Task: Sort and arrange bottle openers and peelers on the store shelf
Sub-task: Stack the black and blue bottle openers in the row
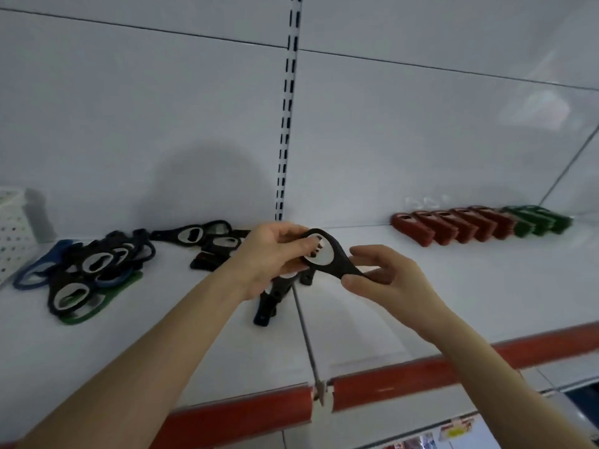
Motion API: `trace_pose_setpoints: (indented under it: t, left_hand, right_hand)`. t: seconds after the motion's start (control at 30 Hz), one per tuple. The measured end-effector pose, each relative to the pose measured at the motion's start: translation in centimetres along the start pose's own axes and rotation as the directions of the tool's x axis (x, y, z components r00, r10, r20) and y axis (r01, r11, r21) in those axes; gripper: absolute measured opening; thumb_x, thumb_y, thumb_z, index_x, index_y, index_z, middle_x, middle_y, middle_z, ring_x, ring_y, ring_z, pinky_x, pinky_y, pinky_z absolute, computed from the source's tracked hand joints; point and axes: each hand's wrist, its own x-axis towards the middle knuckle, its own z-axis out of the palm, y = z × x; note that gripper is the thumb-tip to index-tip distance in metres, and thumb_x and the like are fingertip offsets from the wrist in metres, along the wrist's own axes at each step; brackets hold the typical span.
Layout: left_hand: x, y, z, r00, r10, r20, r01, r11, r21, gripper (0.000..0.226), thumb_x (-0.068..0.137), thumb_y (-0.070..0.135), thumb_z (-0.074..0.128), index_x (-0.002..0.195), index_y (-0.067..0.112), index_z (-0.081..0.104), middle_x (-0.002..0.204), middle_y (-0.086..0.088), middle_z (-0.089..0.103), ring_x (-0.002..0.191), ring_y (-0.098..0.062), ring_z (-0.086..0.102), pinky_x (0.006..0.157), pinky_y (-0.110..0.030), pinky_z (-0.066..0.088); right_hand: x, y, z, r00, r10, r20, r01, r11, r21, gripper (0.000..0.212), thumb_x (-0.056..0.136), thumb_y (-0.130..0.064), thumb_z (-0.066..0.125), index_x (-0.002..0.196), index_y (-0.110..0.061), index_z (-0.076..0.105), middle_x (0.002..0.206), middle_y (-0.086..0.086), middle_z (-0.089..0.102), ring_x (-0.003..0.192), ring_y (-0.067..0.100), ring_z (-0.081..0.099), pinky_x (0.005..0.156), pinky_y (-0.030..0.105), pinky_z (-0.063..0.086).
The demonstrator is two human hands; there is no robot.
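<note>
Left hand (275, 254) grips black bottle opener (327, 254) by its head, right hand (382, 277) pinches its handle, probably orienting it for placement on the shelf (421, 303)

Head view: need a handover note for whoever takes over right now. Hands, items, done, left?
Hands: left hand grips the head of a black bottle opener; right hand pinches its handle, above the shelf.
Done: red row and green row lined up at back right.
Left: mixed pile at left, loose black openers at back centre, one more black opener lying under the hands.
</note>
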Motion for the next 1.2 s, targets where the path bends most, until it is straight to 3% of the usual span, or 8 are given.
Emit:
trace_pose_setpoints:
  t: [0.2, 0.3, 0.57, 0.77, 0.83, 0.93, 1.03, 1.2]
  left_hand:
    - [4.8, -0.5, 5.0, 0.989, -0.146, 0.030, 0.144, 0.988, 0.065, 0.012, 0.082, 0.010, 0.067, 0.093, 0.005, 0.065, 0.078, -0.004, 0.069, 0.066, -0.012, 0.067, 0.062, -0.023, 0.054]
    - [6.3, -0.9, 6.8, 0.983, -0.184, -0.002, 0.183, 0.981, 0.062, 0.005, 0.082, 0.010, 0.067, 0.080, 0.007, 0.064, 0.068, -0.001, 0.067, 0.056, -0.009, 0.065, 0.060, -0.023, 0.054]
    - [9.2, -2.1, 8.5, 0.975, -0.224, -0.009, 0.224, 0.970, 0.091, 0.008, 0.082, 0.011, 0.068, 0.078, 0.004, 0.065, 0.072, -0.003, 0.067, 0.061, -0.013, 0.065, 0.058, -0.022, 0.053]
    - [10.8, -2.6, 9.6, 0.998, -0.057, -0.011, 0.058, 0.961, 0.271, 0.019, 0.087, 0.020, 0.063, 0.091, 0.002, 0.067, 0.085, -0.010, 0.068, 0.076, -0.016, 0.065, 0.070, -0.024, 0.056]
    - [10.9, -2.9, 9.4, 0.995, 0.097, -0.035, -0.068, 0.869, 0.490, 0.023, 0.088, 0.025, 0.061, 0.094, 0.004, 0.068, 0.093, -0.011, 0.069, 0.086, -0.021, 0.065, 0.081, -0.031, 0.052]
    - [10.4, -3.7, 8.5, 0.951, 0.297, 0.087, -0.232, 0.500, 0.834, 0.032, 0.091, 0.028, 0.056, 0.110, 0.004, 0.062, 0.112, -0.009, 0.063, 0.106, -0.024, 0.057, 0.089, -0.029, 0.042]
    - [9.1, -5.0, 7.8, 0.912, 0.271, 0.308, -0.368, 0.210, 0.906, 0.048, 0.090, 0.045, 0.041, 0.107, 0.004, 0.060, 0.111, -0.008, 0.059, 0.106, -0.026, 0.054, 0.087, -0.032, 0.042]
    - [7.8, -7.3, 7.2, 0.845, 0.322, 0.427, -0.498, 0.185, 0.847, 0.045, 0.084, 0.039, 0.034, 0.079, 0.004, 0.061, 0.080, -0.007, 0.059, 0.078, -0.027, 0.059, 0.075, -0.027, 0.039]
  right_hand:
    - [0.3, 2.7, -3.2, 0.979, -0.193, -0.062, 0.131, 0.836, -0.534, 0.043, 0.092, -0.029, 0.051, 0.132, -0.017, 0.041, 0.122, -0.001, 0.056, 0.106, 0.015, 0.055, 0.077, 0.015, 0.032]
    - [1.4, 3.7, -3.8, 0.986, -0.164, -0.011, 0.115, 0.738, -0.665, 0.046, 0.093, -0.035, 0.048, 0.134, -0.017, 0.036, 0.122, 0.001, 0.054, 0.107, 0.019, 0.053, 0.074, 0.022, 0.033]
    - [3.5, 6.7, -5.1, 0.998, -0.065, 0.008, 0.057, 0.796, -0.602, 0.032, 0.091, -0.023, 0.055, 0.120, -0.013, 0.048, 0.108, 0.005, 0.059, 0.096, 0.023, 0.055, 0.073, 0.026, 0.036]
    - [5.0, 7.5, -6.1, 0.997, 0.053, -0.048, -0.071, 0.802, -0.592, 0.016, 0.089, -0.023, 0.054, 0.094, -0.008, 0.051, 0.084, 0.004, 0.054, 0.076, 0.023, 0.049, 0.053, 0.027, 0.028]
    - [5.4, 7.4, -6.5, 0.993, 0.093, -0.065, -0.114, 0.766, -0.633, 0.016, 0.090, -0.023, 0.052, 0.086, -0.010, 0.044, 0.081, 0.005, 0.050, 0.073, 0.023, 0.045, 0.048, 0.025, 0.025]
    - [6.0, 7.1, -7.0, 0.981, 0.162, -0.102, -0.188, 0.710, -0.678, 0.016, 0.091, -0.022, 0.050, 0.088, -0.011, 0.040, 0.091, 0.012, 0.056, 0.076, 0.024, 0.044, 0.060, 0.029, 0.030]
    - [6.7, 6.9, -7.0, 0.968, 0.201, -0.150, -0.247, 0.657, -0.713, 0.012, 0.093, -0.020, 0.047, 0.090, -0.012, 0.038, 0.102, 0.015, 0.059, 0.078, 0.024, 0.042, 0.065, 0.030, 0.030]
    - [9.2, 7.7, -5.9, 0.951, 0.203, -0.232, -0.308, 0.633, -0.710, 0.005, 0.093, -0.014, 0.045, 0.096, -0.010, 0.046, 0.107, 0.014, 0.060, 0.098, 0.032, 0.054, 0.065, 0.032, 0.030]
